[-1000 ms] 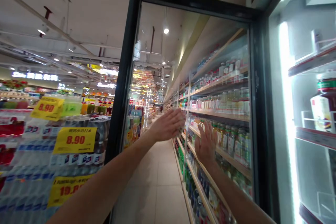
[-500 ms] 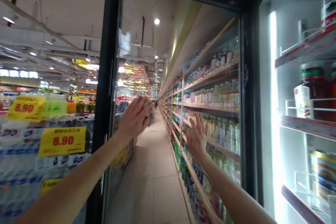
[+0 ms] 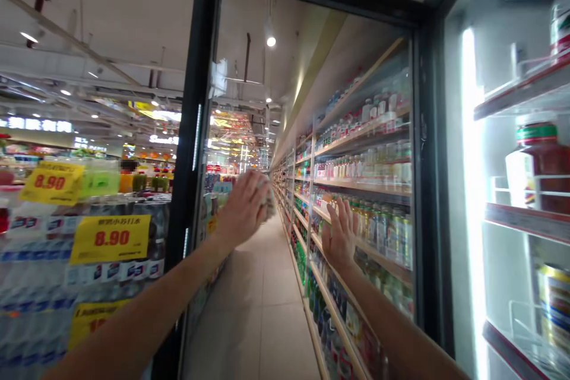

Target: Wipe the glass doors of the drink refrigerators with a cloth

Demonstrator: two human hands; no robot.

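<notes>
A glass door (image 3: pixel 294 18) with a black frame (image 3: pixel 192 124) stands swung out in front of me. My left hand (image 3: pixel 244 208) is closed on a pale crumpled cloth (image 3: pixel 269 199), held up against the pane. Part of the cloth is hidden behind the fingers. Farther right, my right hand (image 3: pixel 341 234) is raised at the same pane with its fingers stretched out and holds nothing. Whether its palm touches the glass I cannot tell.
At right, lit cooler shelves (image 3: pixel 525 214) hold a dark red bottle (image 3: pixel 541 160) and a can (image 3: pixel 554 303). Stacked water bottles with yellow price signs (image 3: pixel 110 238) stand at left. Through the glass show an aisle floor (image 3: pixel 262 309) and long drink shelves (image 3: pixel 360 184).
My left hand with the cloth appears farther right and slightly lower. The door's frame has shifted right in view too. My right hand has hardly moved, fingers still stretched.
</notes>
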